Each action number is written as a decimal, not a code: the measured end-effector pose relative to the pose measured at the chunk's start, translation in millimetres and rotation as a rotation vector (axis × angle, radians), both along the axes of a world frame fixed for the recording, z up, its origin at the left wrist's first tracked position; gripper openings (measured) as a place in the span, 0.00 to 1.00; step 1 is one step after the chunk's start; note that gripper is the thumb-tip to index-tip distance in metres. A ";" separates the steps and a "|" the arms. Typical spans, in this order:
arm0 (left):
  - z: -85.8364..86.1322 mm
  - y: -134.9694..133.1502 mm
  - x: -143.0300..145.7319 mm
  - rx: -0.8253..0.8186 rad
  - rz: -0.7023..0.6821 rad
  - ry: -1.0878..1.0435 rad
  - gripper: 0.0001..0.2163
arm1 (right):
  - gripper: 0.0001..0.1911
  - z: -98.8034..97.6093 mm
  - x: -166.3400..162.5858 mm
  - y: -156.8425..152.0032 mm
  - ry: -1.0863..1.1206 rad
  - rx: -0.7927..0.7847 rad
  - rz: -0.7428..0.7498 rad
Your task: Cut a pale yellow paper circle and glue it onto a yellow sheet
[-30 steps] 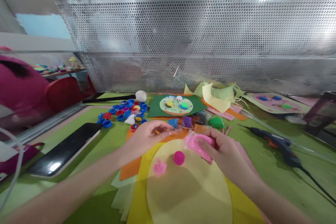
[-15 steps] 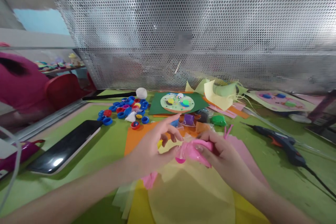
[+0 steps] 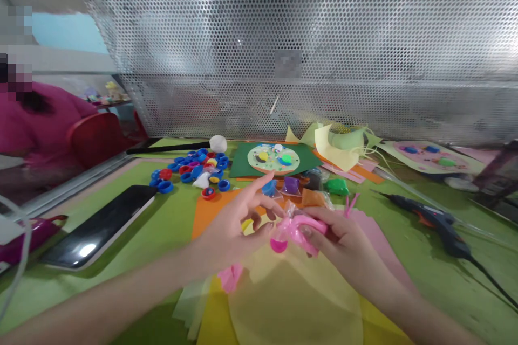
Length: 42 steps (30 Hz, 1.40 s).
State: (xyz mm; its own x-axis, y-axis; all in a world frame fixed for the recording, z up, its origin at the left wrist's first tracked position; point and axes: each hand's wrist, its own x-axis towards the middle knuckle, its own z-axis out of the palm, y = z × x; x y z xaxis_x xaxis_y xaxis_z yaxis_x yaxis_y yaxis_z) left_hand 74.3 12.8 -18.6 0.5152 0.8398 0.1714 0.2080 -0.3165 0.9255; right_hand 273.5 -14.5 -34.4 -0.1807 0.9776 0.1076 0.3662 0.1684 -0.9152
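My right hand (image 3: 338, 234) grips a small clear plastic bag of pink modelling clay (image 3: 303, 229), thumb on the near side and fingers behind it. My left hand (image 3: 238, 221) is at the bag's left end, index finger stretched out, the other fingers loosely bent and the thumb apart from them. Whether its fingertips touch the plastic, I cannot tell. Just below the bag shows a bright pink round piece (image 3: 278, 246), perhaps a bottle cap. Under both hands lies a pale yellow paper circle (image 3: 295, 302), and a crumpled pink piece (image 3: 230, 278) rests at its left edge.
Bottle caps (image 3: 186, 177) and a black phone (image 3: 101, 226) lie to the left. Behind my hands are bagged clays, including a purple one (image 3: 291, 185), and a decorated disc (image 3: 259, 161). A glue gun (image 3: 433, 221) lies right. A perforated metal panel (image 3: 324, 54) stands behind.
The pink bag has tilted slightly in my right hand, showing more of the bright pink round piece. My left fingers have shifted a little. The person at far left has moved.
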 end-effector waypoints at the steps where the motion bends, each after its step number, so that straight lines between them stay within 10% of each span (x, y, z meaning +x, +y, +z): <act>1: 1.0 -0.9 -0.1 0.000 -0.006 0.007 0.31 | 0.08 0.0 -0.2 0.6 -0.007 0.006 0.015; 16: -4.6 -17.7 3.0 0.254 -0.004 0.404 0.44 | 0.10 4.9 1.8 -5.1 0.116 0.013 0.033; 26: 36.8 -12.4 -10.4 0.253 0.051 0.169 0.40 | 0.17 26.0 -3.7 -12.5 0.064 0.128 0.030; 42: 24.2 -14.2 -5.3 0.418 0.107 0.436 0.43 | 0.21 1.2 -10.9 -16.2 0.354 -0.198 0.093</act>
